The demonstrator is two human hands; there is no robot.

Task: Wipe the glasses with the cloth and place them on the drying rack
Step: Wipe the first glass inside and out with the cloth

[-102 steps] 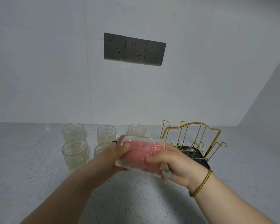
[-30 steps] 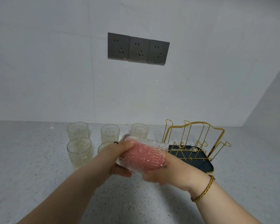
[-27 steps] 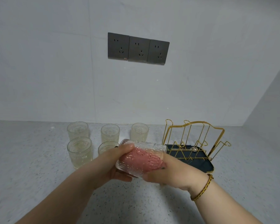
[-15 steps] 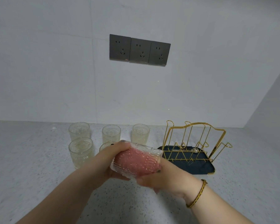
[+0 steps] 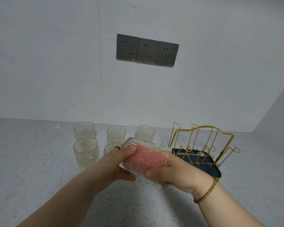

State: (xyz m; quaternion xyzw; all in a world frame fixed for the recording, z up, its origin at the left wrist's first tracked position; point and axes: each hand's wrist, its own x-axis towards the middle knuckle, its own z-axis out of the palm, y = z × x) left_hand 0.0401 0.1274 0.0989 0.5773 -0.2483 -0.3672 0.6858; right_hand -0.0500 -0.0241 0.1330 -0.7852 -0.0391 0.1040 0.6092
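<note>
Now the glass [image 5: 144, 158] (pink cloth [image 5: 147, 158] inside) sits lower than before.

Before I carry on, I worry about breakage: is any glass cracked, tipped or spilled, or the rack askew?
Nothing stands out. Five glasses stand upright on the counter, the rack sits level, and the held glass with the pink cloth inside looks intact.

Glasses [image 5: 85, 151] left of rack [image 5: 201, 145] (countertop [image 5: 31, 161])

Behind our left hand [image 5: 120, 163], the fifth standing glass [image 5: 111, 147] is half hidden; our right fingers vanish inside the held glass [image 5: 144, 158].
</note>
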